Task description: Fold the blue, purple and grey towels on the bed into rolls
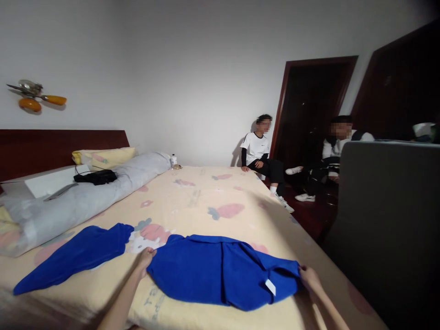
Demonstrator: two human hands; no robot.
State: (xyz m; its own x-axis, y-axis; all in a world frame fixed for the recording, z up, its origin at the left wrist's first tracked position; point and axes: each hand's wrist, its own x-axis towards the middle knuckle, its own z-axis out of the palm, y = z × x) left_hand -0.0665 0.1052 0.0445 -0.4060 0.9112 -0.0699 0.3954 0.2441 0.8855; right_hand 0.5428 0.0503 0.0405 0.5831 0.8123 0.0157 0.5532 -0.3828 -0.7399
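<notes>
Your left hand (pixel 147 260) and right hand (pixel 308 277) pinch the blue cloth (pixel 192 272), which is stretched between their fingers, and a second blue piece (pixel 79 254) lies on the bed (pixel 192 206), left of these fingers.

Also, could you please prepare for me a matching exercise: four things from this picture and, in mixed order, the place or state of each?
1. left hand
2. white tag
3. black bundle
4. smaller blue cloth

A. on the grey bedding
B. lying on the bedsheet, touched by neither hand
C. gripping one end of the larger blue cloth
D. on the larger blue cloth, towards the right hand

Pairs: 1-C, 2-D, 3-A, 4-B
</notes>
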